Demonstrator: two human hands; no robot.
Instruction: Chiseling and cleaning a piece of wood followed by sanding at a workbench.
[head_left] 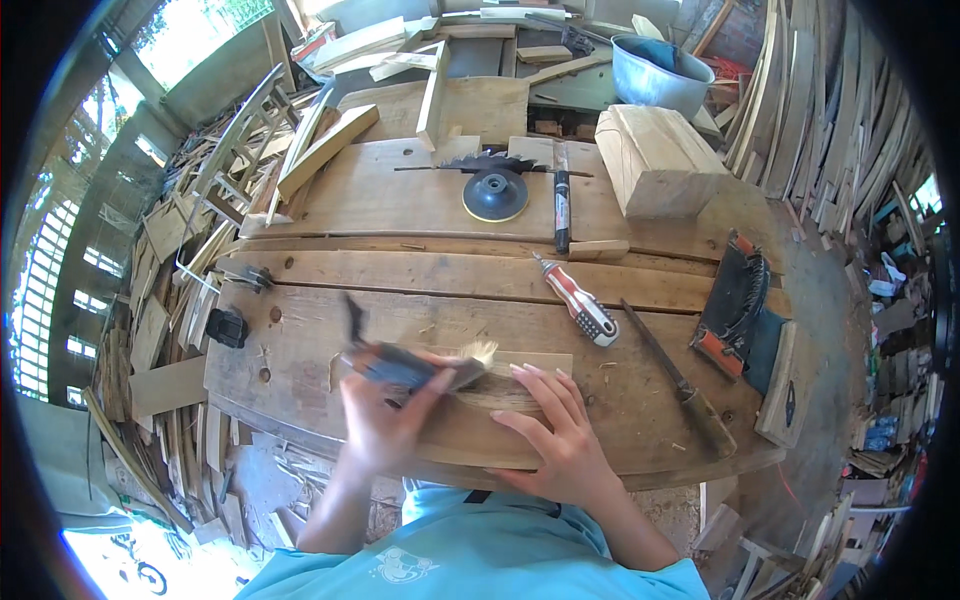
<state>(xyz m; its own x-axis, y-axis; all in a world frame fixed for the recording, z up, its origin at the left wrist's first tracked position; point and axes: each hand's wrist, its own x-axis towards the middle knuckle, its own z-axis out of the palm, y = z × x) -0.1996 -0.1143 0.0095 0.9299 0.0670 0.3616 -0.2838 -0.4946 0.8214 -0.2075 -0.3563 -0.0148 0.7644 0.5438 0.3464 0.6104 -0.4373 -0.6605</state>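
Note:
My left hand (pixel 385 420) is closed round a dark tool (pixel 400 368) smeared by motion. A pale tuft shows at its right end and a dark curved part rises at its left; I cannot make out its kind. It is over a narrow wooden board (pixel 535 366) near the bench's front edge. My right hand (pixel 556 435) lies with fingers stretched out, the fingertips on the board's right part. Beyond it lies a red, white and dark screwdriver (pixel 580 302). Right of that, a thin metal tool with a wooden handle (pixel 700 412) points away from me.
On the wooden bench (pixel 350 262) lie a round backing pad (pixel 495 194), a toothed saw blade (pixel 492 162), a black marker (pixel 561 212) and a big wood block (pixel 660 160). A black-and-orange bristly tool (pixel 735 305) is at right. A metal tub (pixel 660 76) stands behind.

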